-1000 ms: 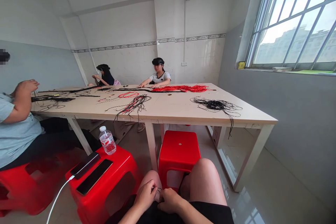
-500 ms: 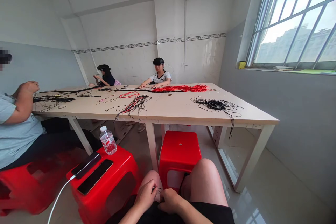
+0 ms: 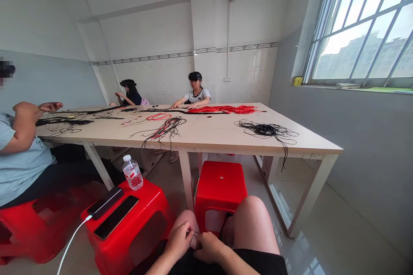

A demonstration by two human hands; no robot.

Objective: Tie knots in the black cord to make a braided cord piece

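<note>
Low over my lap, my left hand (image 3: 178, 239) and my right hand (image 3: 209, 247) are close together, both with fingers pinched. A short piece of thin black cord (image 3: 195, 233) shows between them, and its ends are hidden by my fingers. On the table in front lie a tangled bundle of black cords (image 3: 267, 129) to the right and a bundle of black and red cords (image 3: 167, 129) nearer the middle. Neither hand touches those bundles.
A red stool (image 3: 221, 184) stands before my knees. Another red stool (image 3: 151, 200) at my left bears a water bottle (image 3: 132, 173), a phone (image 3: 116, 217) and a power bank (image 3: 105, 203) with a white cable. Red cords (image 3: 226, 109) lie across the table (image 3: 213, 137); several people sit around it.
My hands have hardly moved and stay pinched together. The person at the left has moved a hand outward to the right over the table.
</note>
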